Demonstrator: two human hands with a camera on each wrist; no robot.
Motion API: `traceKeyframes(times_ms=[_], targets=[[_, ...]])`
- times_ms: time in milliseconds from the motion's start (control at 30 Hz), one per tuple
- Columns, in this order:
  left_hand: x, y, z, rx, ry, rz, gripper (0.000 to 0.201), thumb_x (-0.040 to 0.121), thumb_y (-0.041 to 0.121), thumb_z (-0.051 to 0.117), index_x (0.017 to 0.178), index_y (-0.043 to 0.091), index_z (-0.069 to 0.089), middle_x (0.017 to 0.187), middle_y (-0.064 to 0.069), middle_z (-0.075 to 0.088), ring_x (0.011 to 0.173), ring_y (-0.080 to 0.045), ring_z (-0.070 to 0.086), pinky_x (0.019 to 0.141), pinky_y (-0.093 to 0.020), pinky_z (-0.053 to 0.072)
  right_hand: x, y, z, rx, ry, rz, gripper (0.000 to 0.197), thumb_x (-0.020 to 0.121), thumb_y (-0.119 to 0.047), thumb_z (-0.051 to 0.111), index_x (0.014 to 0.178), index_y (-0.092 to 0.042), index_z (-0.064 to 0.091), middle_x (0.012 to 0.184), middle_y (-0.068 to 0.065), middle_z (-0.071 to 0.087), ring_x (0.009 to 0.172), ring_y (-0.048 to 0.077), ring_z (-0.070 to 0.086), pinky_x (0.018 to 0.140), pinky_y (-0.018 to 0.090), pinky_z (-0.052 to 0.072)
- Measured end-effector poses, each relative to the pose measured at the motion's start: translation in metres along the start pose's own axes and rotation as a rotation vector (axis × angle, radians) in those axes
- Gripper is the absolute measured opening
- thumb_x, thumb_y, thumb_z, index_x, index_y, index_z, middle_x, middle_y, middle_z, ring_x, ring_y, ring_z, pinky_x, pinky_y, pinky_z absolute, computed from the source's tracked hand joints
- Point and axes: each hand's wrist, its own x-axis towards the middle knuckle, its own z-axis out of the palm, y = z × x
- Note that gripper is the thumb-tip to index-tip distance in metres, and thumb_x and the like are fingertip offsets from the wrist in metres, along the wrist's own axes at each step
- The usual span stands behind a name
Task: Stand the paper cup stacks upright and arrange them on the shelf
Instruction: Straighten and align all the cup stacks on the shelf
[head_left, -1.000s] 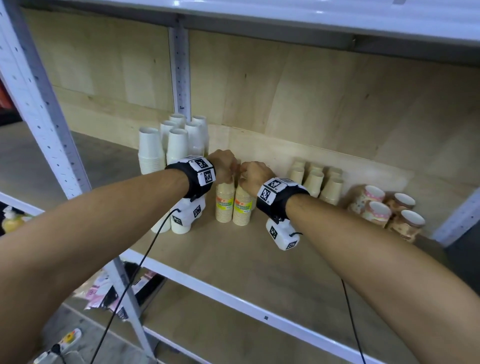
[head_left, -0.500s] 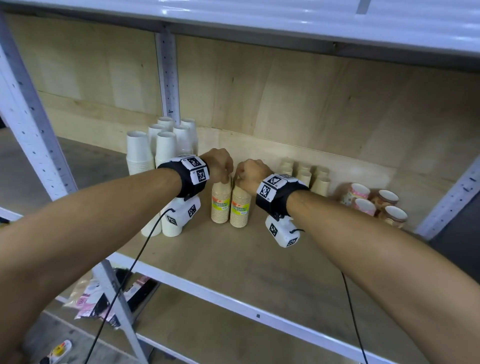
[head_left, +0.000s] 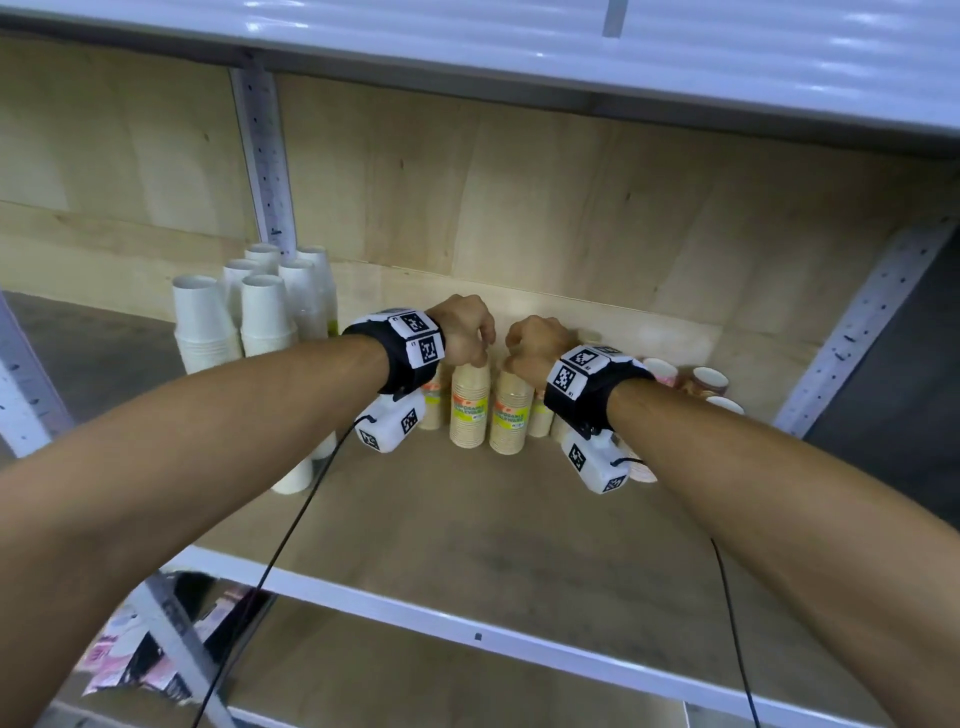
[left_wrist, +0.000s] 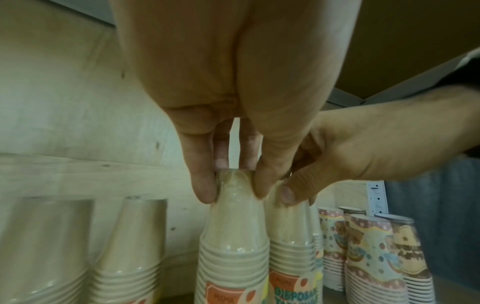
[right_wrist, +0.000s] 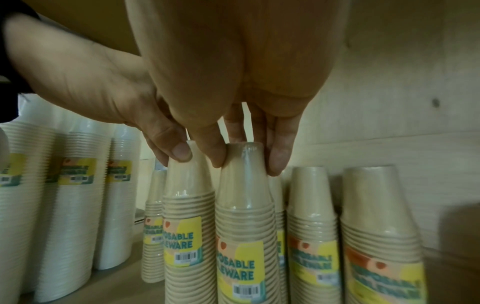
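Note:
Two brown paper cup stacks stand upright, bottoms up, side by side on the wooden shelf (head_left: 467, 525). My left hand (head_left: 465, 338) pinches the top of the left stack (head_left: 470, 410) between thumb and fingers. In the left wrist view, that hand (left_wrist: 233, 191) grips the left stack's (left_wrist: 233, 246) wrapped tip. My right hand (head_left: 530, 345) pinches the top of the right stack (head_left: 511, 415). The right wrist view shows that hand (right_wrist: 246, 162) holding the right stack (right_wrist: 244, 216), with the left stack (right_wrist: 184, 205) beside it.
Tall white cup stacks (head_left: 260, 322) stand at the back left by a metal upright (head_left: 265, 156). More brown stacks (right_wrist: 311, 205) stand behind and right. Patterned cup stacks (head_left: 709, 382) stand far right near the slanted post (head_left: 857, 332). An upper shelf (head_left: 519, 41) hangs overhead.
Both hands keep their hold and have shifted the two stacks slightly back and right, nearer the other brown stacks.

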Motion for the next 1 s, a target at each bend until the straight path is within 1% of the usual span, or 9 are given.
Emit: traceKeyframes(times_ms=[133,267,367,467,567,733,867,933,1000], targets=[[0.010,0.015,0.006,0.002,-0.004,0.028,0.037,0.081,0.015,0.075,0.118,0.016,0.069,0.118,-0.005,0.063,0.105,-0.023,0.061,0.090,-0.033,0.054,-0.004,0.018,-0.005,-0.016,0.010,0.031,0.027,0.083,-0.018,0.066,0.109,-0.013,0.070,0.109,0.009,0.068,0.101,0.029,0.064,0.073,0.026,0.049],[0.018,0.025,0.013,0.004,-0.008,0.051,0.034,0.081,0.014,0.075,0.114,0.014,0.071,0.115,-0.005,0.066,0.103,-0.023,0.062,0.088,-0.033,0.054,-0.007,0.031,-0.006,-0.026,0.025,0.038,0.025,0.084,-0.016,0.065,0.108,-0.012,0.071,0.106,0.010,0.069,0.100,0.028,0.064,0.068,0.024,0.041],[0.023,0.028,0.017,-0.007,-0.009,0.054,0.033,0.080,0.014,0.076,0.113,0.013,0.071,0.114,-0.006,0.067,0.102,-0.023,0.063,0.088,-0.033,0.055,-0.005,0.038,-0.004,-0.016,0.029,0.026,0.023,0.085,-0.015,0.063,0.107,-0.010,0.070,0.106,0.011,0.069,0.100,0.029,0.064,0.068,0.024,0.040],[0.027,0.030,0.020,-0.006,0.000,0.065,0.031,0.082,0.014,0.075,0.112,0.012,0.072,0.113,-0.006,0.067,0.101,-0.023,0.063,0.083,-0.029,0.052,-0.002,0.042,-0.001,-0.002,0.025,0.029,0.021,0.086,-0.016,0.062,0.105,-0.012,0.071,0.103,0.009,0.070,0.097,0.027,0.065,0.069,0.025,0.045],[0.032,0.030,0.024,-0.021,0.004,0.067,0.030,0.081,0.013,0.075,0.111,0.013,0.072,0.112,-0.007,0.067,0.100,-0.023,0.063,0.078,-0.027,0.049,0.002,0.044,0.003,0.006,0.014,0.030,0.020,0.085,-0.015,0.061,0.102,-0.010,0.071,0.100,0.010,0.070,0.094,0.027,0.066,0.072,0.028,0.052],[0.040,0.029,0.031,-0.027,0.002,0.079,0.026,0.082,0.013,0.074,0.108,0.011,0.072,0.110,-0.008,0.068,0.098,-0.023,0.062,0.075,-0.025,0.046,0.008,0.047,0.009,-0.012,0.001,0.023,0.018,0.085,-0.017,0.061,0.097,-0.009,0.071,0.096,0.011,0.070,0.091,0.028,0.066,0.068,0.029,0.049],[0.044,0.029,0.037,-0.034,-0.009,0.088,0.021,0.083,0.013,0.074,0.104,0.010,0.072,0.106,-0.007,0.069,0.096,-0.022,0.063,0.073,-0.024,0.044,0.011,0.052,0.011,0.001,-0.007,0.032,0.017,0.084,-0.017,0.062,0.096,-0.009,0.071,0.094,0.011,0.070,0.089,0.027,0.066,0.069,0.031,0.052],[0.045,0.029,0.040,-0.041,-0.015,0.087,0.021,0.082,0.015,0.075,0.103,0.012,0.071,0.106,-0.005,0.069,0.096,-0.022,0.063,0.074,-0.025,0.046,0.012,0.055,0.012,0.007,-0.014,0.032,0.017,0.083,-0.018,0.062,0.095,-0.009,0.071,0.095,0.010,0.071,0.088,0.027,0.066,0.067,0.030,0.050],[0.046,0.029,0.040,-0.037,-0.025,0.089,0.022,0.082,0.017,0.076,0.103,0.014,0.070,0.106,-0.005,0.068,0.095,-0.022,0.063,0.074,-0.026,0.047,0.012,0.058,0.012,0.008,-0.018,0.032,0.017,0.084,-0.019,0.062,0.095,-0.009,0.072,0.093,0.009,0.071,0.087,0.026,0.066,0.063,0.027,0.044]])
